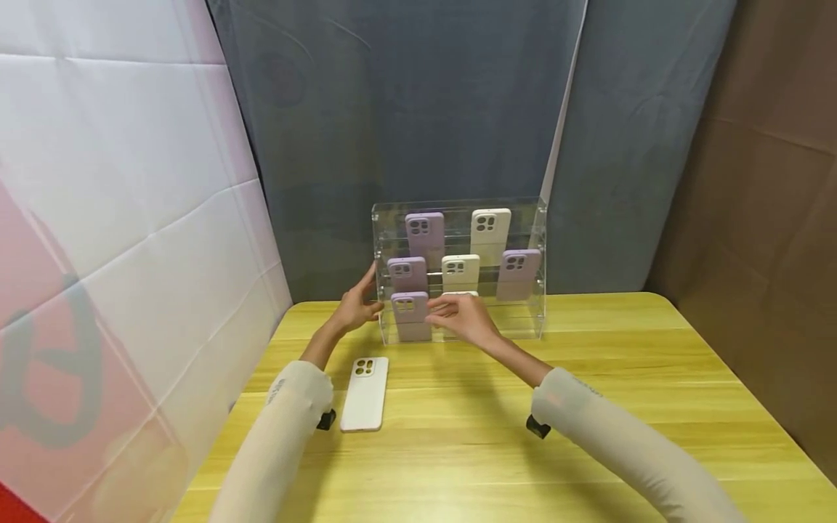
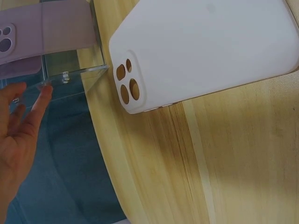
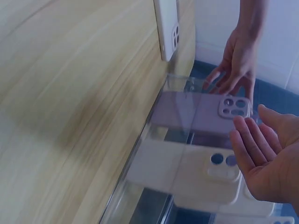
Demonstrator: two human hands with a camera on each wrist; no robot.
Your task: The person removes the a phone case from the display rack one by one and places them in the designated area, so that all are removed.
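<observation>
A clear acrylic display stand (image 1: 516, 319) holds lilac and white phone cases in tiers. My left hand (image 1: 353, 309) is at the stand's left side, its fingertips touching the clear side panel (image 2: 77, 74). In front of the bottom tier, my right hand (image 1: 466, 318) hovers with relaxed fingers and nothing in them. Its fingertips are close to the lower lilac phone case (image 1: 412, 327). A white phone case (image 3: 187, 172) stands beside that one, mostly hidden behind the right hand in the head view. Another white phone case (image 1: 365, 396) lies flat on the table, near the left forearm.
Higher tiers carry a lilac case (image 1: 425, 236) and a white case (image 1: 490, 232) at the top, with lilac (image 1: 519, 272) and white cases below. The wooden table (image 1: 621, 407) meets a dark cloth (image 1: 458, 109) at its back edge.
</observation>
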